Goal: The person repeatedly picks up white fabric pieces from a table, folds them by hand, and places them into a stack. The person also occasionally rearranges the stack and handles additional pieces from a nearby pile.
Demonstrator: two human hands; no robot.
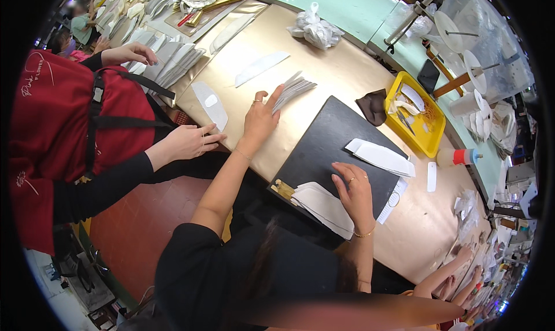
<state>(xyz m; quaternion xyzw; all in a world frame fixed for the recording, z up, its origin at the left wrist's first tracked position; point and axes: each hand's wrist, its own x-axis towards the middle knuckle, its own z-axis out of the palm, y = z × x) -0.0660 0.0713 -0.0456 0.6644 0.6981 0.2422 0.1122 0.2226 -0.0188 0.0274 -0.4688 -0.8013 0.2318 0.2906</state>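
Head view: white stack (322,206) under right grip (354,193)

The scene is evenly and brightly lit from overhead, with soft, short shadows under the hands. The golden table (347,71) carries a broad dull sheen toward twelve o'clock, and clear plastic at two o'clock glares white. Fisheye distortion bends straight edges strongly toward the rim, which ends in a black vignette. The centre is sharp; at six o'clock a blurred orange smear crosses the frame.
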